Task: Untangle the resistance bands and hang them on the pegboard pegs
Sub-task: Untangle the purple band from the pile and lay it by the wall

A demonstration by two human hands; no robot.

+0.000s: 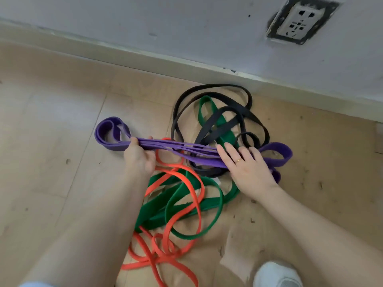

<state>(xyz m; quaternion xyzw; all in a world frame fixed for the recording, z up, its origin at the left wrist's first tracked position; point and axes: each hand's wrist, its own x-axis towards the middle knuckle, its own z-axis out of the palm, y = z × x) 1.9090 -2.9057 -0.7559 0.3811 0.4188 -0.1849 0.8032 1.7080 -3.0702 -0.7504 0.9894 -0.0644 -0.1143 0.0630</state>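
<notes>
Scuffed tan floor (51, 141), pale baseboard (145, 56), wall socket (298, 21), white shoe (276, 274) at bottom right.

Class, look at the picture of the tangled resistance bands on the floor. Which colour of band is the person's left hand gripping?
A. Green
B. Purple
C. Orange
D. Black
B. The left hand is curled round the purple band, whose strands stretch across to the right hand; the green band, orange band and black band lie loose on the floor.
</notes>
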